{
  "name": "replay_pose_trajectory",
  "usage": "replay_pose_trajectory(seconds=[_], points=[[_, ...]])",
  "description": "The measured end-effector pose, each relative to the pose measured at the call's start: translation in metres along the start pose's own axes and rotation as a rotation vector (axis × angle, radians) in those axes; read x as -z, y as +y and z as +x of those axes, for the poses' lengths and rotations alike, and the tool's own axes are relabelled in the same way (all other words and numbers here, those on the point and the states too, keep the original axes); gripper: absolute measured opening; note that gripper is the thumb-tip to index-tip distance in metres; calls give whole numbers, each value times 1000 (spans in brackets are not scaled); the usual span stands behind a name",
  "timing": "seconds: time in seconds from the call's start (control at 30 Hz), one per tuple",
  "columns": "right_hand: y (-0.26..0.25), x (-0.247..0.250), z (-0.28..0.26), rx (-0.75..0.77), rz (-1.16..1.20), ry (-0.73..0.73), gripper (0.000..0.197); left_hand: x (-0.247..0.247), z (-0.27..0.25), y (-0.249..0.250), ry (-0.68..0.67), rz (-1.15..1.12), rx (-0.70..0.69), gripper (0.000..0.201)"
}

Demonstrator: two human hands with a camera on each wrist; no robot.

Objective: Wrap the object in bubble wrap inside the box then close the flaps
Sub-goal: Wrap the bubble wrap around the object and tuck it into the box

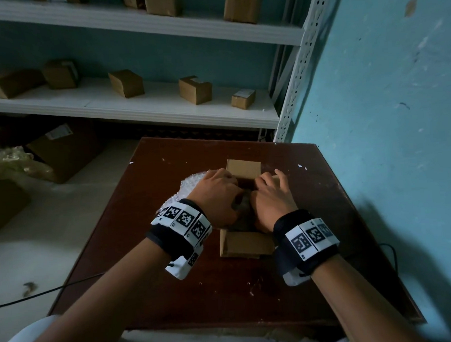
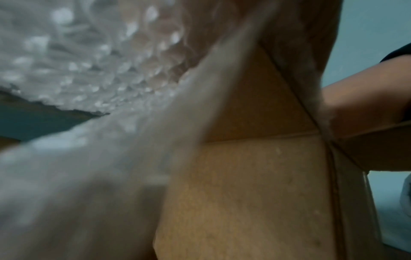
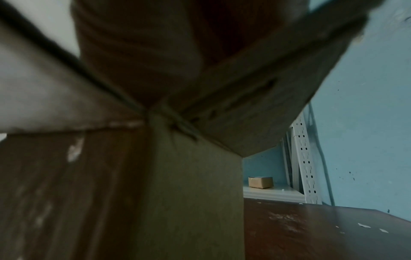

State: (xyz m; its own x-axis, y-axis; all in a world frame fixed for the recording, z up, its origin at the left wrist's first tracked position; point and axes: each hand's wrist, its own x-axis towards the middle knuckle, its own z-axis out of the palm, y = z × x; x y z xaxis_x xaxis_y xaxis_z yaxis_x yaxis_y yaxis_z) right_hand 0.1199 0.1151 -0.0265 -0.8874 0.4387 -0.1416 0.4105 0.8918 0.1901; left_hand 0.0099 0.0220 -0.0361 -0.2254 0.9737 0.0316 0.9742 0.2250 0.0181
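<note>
A small cardboard box (image 1: pixel 245 244) stands with its flaps open in the middle of a dark brown table (image 1: pixel 199 290). A dark object (image 1: pixel 243 211) shows in the opening between my two hands. My left hand (image 1: pixel 218 194) lies over a sheet of bubble wrap (image 1: pixel 191 184) at the box's left side, fingers bent down into the opening and tips hidden. In the left wrist view the bubble wrap (image 2: pixel 77 61) runs up along the box wall (image 2: pixel 255 193) towards that hand. My right hand (image 1: pixel 271 197) rests with spread fingers on the right flap, thumb side over the opening.
The far flap (image 1: pixel 244 168) stands up behind the hands. White shelves (image 1: pixel 163 106) with several small cardboard boxes run behind the table, and a blue wall (image 1: pixel 385 110) is close on the right. A black cable (image 1: pixel 42 293) trails on the floor to the left.
</note>
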Motion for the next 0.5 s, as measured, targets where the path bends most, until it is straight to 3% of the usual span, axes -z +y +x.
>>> replay_pose_trajectory(seconds=[0.5], points=[[2, -11, 6, -10, 116, 39, 27, -7, 2, -2, -27, 37, 3, 33]])
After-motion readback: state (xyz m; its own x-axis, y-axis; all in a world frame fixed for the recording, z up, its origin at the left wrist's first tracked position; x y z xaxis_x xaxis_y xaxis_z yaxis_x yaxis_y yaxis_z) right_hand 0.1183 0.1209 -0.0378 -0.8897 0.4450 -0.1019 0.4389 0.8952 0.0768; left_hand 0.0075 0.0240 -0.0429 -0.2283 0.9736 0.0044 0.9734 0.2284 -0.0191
